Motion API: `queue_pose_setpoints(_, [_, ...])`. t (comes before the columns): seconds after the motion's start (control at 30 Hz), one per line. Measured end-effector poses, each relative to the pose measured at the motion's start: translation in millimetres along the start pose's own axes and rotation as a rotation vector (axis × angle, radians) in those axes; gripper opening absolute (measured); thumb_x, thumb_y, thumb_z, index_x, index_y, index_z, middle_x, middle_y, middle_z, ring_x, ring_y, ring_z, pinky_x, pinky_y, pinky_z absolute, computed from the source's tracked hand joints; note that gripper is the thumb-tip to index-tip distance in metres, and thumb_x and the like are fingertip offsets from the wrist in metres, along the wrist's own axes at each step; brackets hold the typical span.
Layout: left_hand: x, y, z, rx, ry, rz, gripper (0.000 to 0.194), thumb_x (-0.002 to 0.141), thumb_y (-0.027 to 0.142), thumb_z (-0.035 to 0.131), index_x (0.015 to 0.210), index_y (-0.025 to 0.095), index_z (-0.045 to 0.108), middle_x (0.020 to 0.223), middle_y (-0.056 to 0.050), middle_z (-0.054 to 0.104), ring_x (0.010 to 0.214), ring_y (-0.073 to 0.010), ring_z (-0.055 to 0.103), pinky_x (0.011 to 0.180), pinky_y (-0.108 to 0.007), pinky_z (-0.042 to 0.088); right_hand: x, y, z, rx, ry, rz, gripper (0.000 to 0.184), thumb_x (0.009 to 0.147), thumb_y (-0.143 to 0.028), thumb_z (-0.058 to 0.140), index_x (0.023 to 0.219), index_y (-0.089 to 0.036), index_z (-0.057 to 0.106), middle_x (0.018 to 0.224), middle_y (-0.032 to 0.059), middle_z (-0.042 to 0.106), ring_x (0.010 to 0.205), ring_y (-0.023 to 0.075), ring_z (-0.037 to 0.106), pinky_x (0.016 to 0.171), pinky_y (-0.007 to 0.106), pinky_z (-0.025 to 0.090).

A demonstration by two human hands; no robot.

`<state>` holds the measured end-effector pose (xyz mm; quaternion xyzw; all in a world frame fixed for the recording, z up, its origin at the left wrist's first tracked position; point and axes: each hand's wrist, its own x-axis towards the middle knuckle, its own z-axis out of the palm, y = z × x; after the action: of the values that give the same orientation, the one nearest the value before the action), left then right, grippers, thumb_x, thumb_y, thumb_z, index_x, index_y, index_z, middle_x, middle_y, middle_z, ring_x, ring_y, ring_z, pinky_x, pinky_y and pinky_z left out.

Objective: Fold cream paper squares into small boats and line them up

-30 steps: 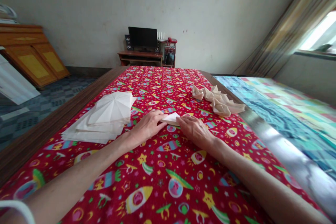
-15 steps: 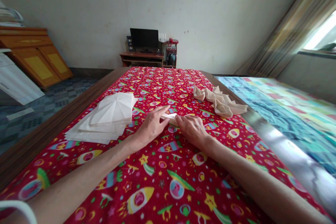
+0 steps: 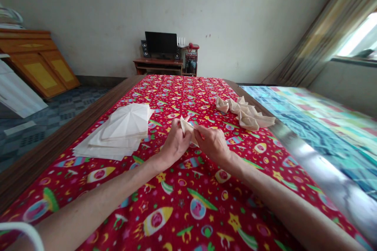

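My left hand (image 3: 173, 143) and my right hand (image 3: 213, 143) meet over the middle of a table covered with a red patterned cloth (image 3: 188, 204). Both pinch a small folded piece of cream paper (image 3: 187, 127), which is raised off the cloth between the fingertips. A stack of cream paper sheets (image 3: 118, 133) lies just left of my left hand, with a creased sheet on top. Several folded paper shapes (image 3: 244, 113) lie in a loose group to the right and a little beyond my right hand.
A bare wooden table edge (image 3: 59, 141) runs along the left. On the right lies a blue and green patterned surface (image 3: 321, 125). Far behind stand a low desk with a dark monitor (image 3: 160, 43), a wooden cabinet (image 3: 38, 62) at left and a curtain (image 3: 321, 35) at right.
The folded paper lay flat on the cloth under my fingers. Both hands have closed on it and lifted it up, standing it on edge between them.
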<state>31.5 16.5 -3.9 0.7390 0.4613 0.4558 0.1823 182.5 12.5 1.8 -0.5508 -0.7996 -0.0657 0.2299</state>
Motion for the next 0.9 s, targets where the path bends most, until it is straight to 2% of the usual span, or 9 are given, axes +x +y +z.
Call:
queue_pose_setpoints(0.13, [3, -2, 6.1, -0.020, -0.035, -0.046, 0.027, 0.078, 0.015, 0.052, 0.104, 0.011, 0.058, 0.107, -0.010, 0.050, 0.097, -0.0195, 0.056, 0.091, -0.033, 0.048, 2, 0, -5, -0.042, 0.020, 0.009, 0.029, 0.090, -0.038, 0.039, 0.096, -0.026, 0.065, 0.075, 0.0003, 0.070, 0.059, 0.0128, 0.059, 0.052, 0.025, 0.021])
queue_pose_setpoints(0.3, [7, 1, 9.9, -0.007, -0.034, -0.026, 0.039, 0.077, 0.011, 0.053, 0.116, 0.009, 0.056, 0.100, -0.009, 0.050, 0.085, -0.0169, 0.059, 0.080, -0.029, 0.052, 5, -1, -8, -0.144, -0.103, 0.012, 0.030, 0.090, -0.036, 0.038, 0.091, -0.024, 0.067, 0.067, 0.0015, 0.068, 0.054, 0.0131, 0.056, 0.050, 0.026, 0.017])
queue_pose_setpoints(0.43, [12, -4, 6.5, 0.061, -0.041, 0.036, 0.042, 0.077, 0.007, 0.051, 0.117, 0.014, 0.058, 0.100, -0.007, 0.049, 0.072, -0.0110, 0.056, 0.072, -0.026, 0.052, 10, 7, -6, -0.110, -0.050, 0.097, 0.030, 0.088, -0.030, 0.040, 0.084, -0.023, 0.068, 0.066, 0.0031, 0.068, 0.054, 0.0135, 0.056, 0.050, 0.026, 0.021])
queue_pose_setpoints(0.5, [14, -9, 4.8, 0.045, -0.037, 0.059, 0.041, 0.075, 0.006, 0.053, 0.114, 0.017, 0.061, 0.100, -0.006, 0.049, 0.072, -0.0101, 0.055, 0.070, -0.025, 0.052, 10, 11, -4, -0.060, -0.040, 0.110, 0.027, 0.086, -0.029, 0.042, 0.084, -0.023, 0.069, 0.069, 0.0031, 0.068, 0.058, 0.0137, 0.057, 0.052, 0.025, 0.023])
queue_pose_setpoints(0.7, [14, -21, 1.6, 0.066, -0.107, 0.061, 0.023, 0.074, 0.006, 0.055, 0.089, 0.016, 0.069, 0.087, -0.003, 0.055, 0.079, -0.0133, 0.056, 0.072, -0.025, 0.051, 0, 18, 5, 0.005, -0.068, 0.043, 0.022, 0.084, -0.027, 0.047, 0.079, -0.020, 0.068, 0.070, 0.0039, 0.068, 0.062, 0.0141, 0.058, 0.056, 0.024, 0.031])
queue_pose_setpoints(0.83, [11, -20, 3.4, 0.100, -0.154, 0.014, 0.021, 0.073, 0.005, 0.052, 0.083, 0.014, 0.068, 0.084, -0.002, 0.057, 0.080, -0.0140, 0.057, 0.075, -0.026, 0.050, -4, 18, 8, 0.001, 0.052, -0.042, 0.028, 0.087, -0.032, 0.047, 0.100, -0.016, 0.066, 0.092, 0.0102, 0.069, 0.082, 0.0175, 0.060, 0.070, 0.025, 0.038])
queue_pose_setpoints(0.9, [10, -19, 5.7, 0.087, -0.172, 0.010, 0.020, 0.073, 0.005, 0.052, 0.083, 0.014, 0.068, 0.084, -0.002, 0.058, 0.080, -0.0139, 0.058, 0.074, -0.025, 0.050, 0, 16, 5, -0.018, -0.009, -0.058, 0.028, 0.087, -0.033, 0.048, 0.101, -0.016, 0.066, 0.093, 0.0102, 0.069, 0.081, 0.0178, 0.060, 0.068, 0.025, 0.038])
